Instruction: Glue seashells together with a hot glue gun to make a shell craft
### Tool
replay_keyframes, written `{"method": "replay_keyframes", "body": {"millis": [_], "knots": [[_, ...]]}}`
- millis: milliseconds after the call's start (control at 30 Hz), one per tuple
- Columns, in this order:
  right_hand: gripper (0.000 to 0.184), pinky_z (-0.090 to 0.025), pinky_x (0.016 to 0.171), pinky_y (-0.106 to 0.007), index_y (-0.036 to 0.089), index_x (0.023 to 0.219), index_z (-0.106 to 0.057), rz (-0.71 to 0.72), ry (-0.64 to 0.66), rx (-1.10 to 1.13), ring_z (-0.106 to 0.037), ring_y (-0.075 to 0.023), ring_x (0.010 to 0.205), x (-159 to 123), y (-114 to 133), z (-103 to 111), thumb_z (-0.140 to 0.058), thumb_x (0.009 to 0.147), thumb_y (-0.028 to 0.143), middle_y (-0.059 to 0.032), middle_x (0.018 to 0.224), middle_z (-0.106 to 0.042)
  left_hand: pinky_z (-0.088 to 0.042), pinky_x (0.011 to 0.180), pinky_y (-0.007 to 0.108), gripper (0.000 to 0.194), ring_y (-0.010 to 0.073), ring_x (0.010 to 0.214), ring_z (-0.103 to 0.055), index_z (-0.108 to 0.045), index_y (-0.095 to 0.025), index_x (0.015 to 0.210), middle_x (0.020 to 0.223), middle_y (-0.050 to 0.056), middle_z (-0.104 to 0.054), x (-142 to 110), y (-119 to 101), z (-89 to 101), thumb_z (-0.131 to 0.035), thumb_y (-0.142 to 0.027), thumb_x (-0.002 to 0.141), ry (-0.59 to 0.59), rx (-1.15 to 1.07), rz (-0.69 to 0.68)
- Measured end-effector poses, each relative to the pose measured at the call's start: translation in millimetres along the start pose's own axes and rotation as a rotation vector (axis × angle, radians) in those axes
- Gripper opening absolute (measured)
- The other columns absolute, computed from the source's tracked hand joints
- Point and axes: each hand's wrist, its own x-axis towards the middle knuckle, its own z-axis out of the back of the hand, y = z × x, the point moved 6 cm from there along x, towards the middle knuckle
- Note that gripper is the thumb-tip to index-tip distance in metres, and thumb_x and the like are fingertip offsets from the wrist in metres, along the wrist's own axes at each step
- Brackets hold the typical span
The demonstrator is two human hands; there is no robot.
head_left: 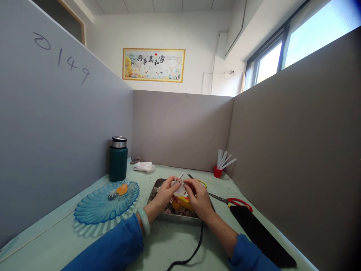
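Note:
Over a metal tray (177, 218), my left hand (167, 192) and my right hand (199, 196) meet with their fingertips pinched. Between them is a small pale whitish piece (178, 189), whose kind I cannot make out. A thin white stick (181, 175) pokes up just behind the fingers. In the tray lie brownish bits and a yellow-orange piece (182, 203), partly covered by my hands. A pale green bangle (143, 221) circles my left wrist.
To the left are a blue scalloped glass plate (96, 207) and a dark green bottle (118, 162). At the right are red-handled scissors (239, 203), a black flat strip (262, 237) and a red cup (217, 172) of white sticks. A black cord (194, 252) runs in front. Partitions enclose the table.

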Motion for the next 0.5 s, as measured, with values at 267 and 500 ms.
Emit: {"method": "replay_keyframes", "body": {"millis": [267,500], "knots": [[0.017,-0.045,0.072,-0.028,0.019,0.095,-0.061,0.010,-0.003,0.004,-0.057,-0.0172,0.082,0.4,2.0,0.8,-0.047,0.088,0.024,-0.0059,0.088,-0.063,-0.043,0.040,0.018,0.033,0.0121,0.059,-0.054,-0.050,-0.016,0.086,0.069,0.000,-0.052,2.3,4.7,1.8,-0.058,-0.046,0.076,-0.004,0.039,-0.023],[0.017,-0.045,0.073,-0.028,0.019,0.096,-0.061,0.017,0.004,0.003,-0.058,-0.0170,0.081,0.2,2.8,1.2,-0.046,0.089,0.025,-0.0057,0.089,-0.063,-0.042,0.040,0.018,0.034,0.0113,0.058,-0.053,-0.049,-0.016,0.083,0.069,0.000,-0.053,2.4,3.4,1.5,-0.059,-0.048,0.075,0.000,0.036,-0.026]]}}
